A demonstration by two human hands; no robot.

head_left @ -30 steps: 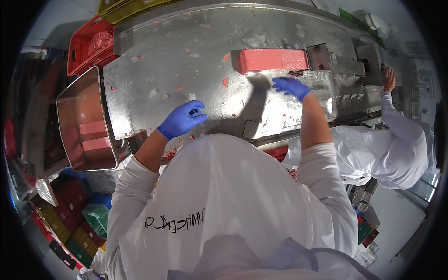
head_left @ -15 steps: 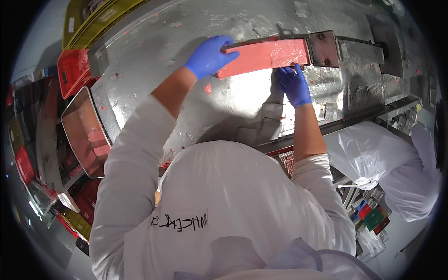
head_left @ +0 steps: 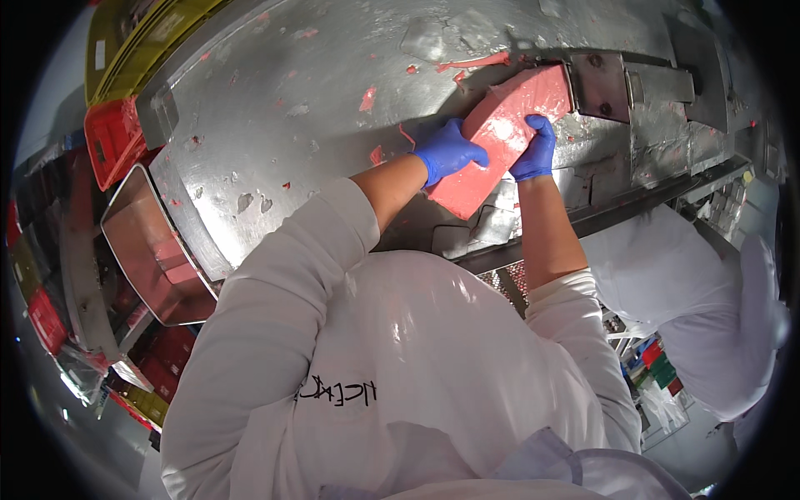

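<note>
Gripping a long, smooth pink block with box-like sides, two hands in thin blue gloves work over a big, shiny grey metal tabletop. The left hand is on the block's left side, with its thumb lying over the top. The right hand is on the other side, a bit higher up, and its thumb presses on the top too. The fingers of both hands are clamped on the block, though some of them are hidden under it. The block slants and looks bent in the middle. One end points down toward the person's white plastic apron. The far end is right by a square metal plate with two dark round spots. I cannot tell if the low end touches the tabletop.

A thin pink strip lies behind the block, and little pink scraps are dotted about to the left. At the tabletop's left end is a deep metal tub with pink blocks inside. A red plastic crate and a long yellow plastic crate are behind it. Another person in white is on the right.
</note>
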